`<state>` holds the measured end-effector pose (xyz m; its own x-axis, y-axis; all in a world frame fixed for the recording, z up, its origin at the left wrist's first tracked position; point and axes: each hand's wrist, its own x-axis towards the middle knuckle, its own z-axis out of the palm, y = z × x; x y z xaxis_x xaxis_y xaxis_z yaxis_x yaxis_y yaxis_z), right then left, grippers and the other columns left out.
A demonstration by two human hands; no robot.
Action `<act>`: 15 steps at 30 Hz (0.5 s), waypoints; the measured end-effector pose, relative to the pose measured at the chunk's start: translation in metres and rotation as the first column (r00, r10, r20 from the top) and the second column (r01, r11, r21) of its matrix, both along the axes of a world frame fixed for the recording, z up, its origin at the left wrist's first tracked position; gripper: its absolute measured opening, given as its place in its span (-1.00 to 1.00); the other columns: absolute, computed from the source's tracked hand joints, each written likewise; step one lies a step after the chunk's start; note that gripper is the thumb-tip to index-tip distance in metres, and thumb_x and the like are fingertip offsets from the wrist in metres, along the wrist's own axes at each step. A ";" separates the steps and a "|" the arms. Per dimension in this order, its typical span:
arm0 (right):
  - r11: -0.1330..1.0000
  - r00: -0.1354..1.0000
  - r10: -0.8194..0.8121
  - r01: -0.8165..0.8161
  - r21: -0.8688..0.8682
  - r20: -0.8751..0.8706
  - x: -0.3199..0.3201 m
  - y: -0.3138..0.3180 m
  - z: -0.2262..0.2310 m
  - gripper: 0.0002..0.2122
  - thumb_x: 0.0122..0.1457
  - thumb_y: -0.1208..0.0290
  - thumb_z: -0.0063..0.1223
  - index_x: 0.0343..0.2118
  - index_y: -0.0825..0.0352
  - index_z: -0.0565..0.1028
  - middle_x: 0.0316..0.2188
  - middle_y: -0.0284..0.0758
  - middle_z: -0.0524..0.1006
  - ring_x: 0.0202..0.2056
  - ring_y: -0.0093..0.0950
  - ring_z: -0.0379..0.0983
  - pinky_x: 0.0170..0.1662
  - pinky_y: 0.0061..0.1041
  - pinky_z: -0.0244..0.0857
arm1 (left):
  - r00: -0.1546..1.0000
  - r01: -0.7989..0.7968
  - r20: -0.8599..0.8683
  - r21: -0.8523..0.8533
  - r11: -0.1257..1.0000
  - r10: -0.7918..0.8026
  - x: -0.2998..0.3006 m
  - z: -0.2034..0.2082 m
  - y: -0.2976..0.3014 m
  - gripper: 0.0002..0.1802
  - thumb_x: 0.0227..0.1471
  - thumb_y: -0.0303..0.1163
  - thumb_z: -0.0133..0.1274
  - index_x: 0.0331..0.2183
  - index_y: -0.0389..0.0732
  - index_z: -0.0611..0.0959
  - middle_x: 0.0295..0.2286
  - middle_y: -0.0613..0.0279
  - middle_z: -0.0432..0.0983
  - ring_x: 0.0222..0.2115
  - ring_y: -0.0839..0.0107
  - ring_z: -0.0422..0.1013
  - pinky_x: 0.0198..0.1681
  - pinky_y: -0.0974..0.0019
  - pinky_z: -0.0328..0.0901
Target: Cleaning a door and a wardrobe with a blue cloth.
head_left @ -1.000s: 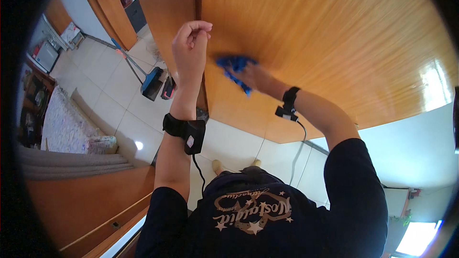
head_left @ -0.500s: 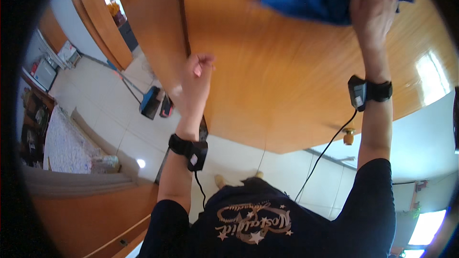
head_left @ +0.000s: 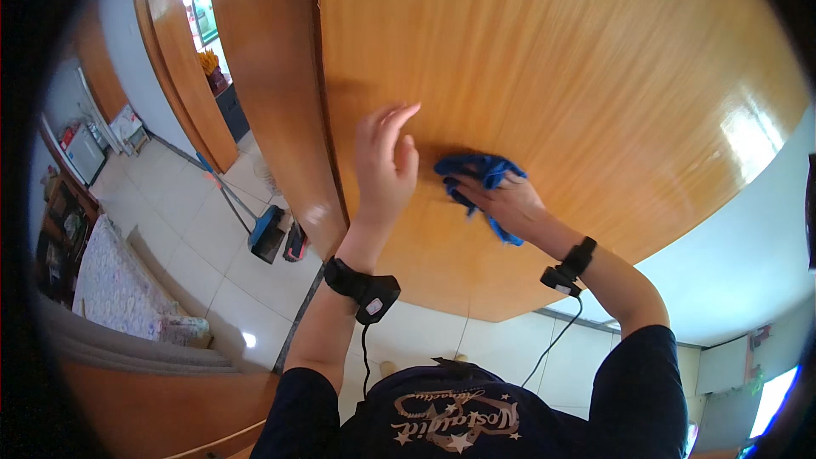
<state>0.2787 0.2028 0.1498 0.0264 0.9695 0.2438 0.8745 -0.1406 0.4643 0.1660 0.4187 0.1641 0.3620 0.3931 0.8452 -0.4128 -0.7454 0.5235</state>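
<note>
A glossy orange-brown wooden door (head_left: 552, 59) fills the middle of the view. Against its surface my right hand (head_left: 508, 204) presses a crumpled blue cloth (head_left: 484, 168), the fingers lying over it and pointing left. Part of the cloth is hidden under the palm. To the left, near the door's edge beside the frame, my left hand (head_left: 387, 161) is raised with slightly bent fingers apart and nothing in it. I cannot tell whether it touches the door. Each wrist wears a black strapped device with a cable.
On the tiled floor at the left stand a long-handled blue dustpan (head_left: 268, 234) and a broom (head_left: 295, 242) with a red head. A patterned cloth cover (head_left: 127, 276) drapes furniture at the lower left. Beyond the frame, a doorway shows a potted yellow plant (head_left: 209, 64).
My right hand has brought the cloth down and left from the upper right of the door to its middle. My left hand has shifted slightly to the right, its fingers more extended.
</note>
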 end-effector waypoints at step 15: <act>0.748 0.906 -0.394 0.414 0.519 -0.155 -0.029 -0.054 -0.031 -0.62 0.01 0.62 -0.09 -0.05 0.32 0.48 0.14 -0.26 0.34 0.21 -0.06 0.14 0.12 -0.10 0.17 | 0.945 -0.275 -0.030 0.466 0.841 0.325 0.039 0.047 -0.003 -0.09 -0.07 -0.16 0.19 0.25 -0.03 0.15 0.27 0.10 -0.10 0.27 0.04 -0.12 0.23 -0.25 -0.14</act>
<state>0.2492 0.1485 0.1184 0.4038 0.5847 0.7036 0.6931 -0.6975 0.1819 0.2047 0.4160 0.2109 0.3832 0.0828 0.9199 -0.0933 -0.9874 0.1278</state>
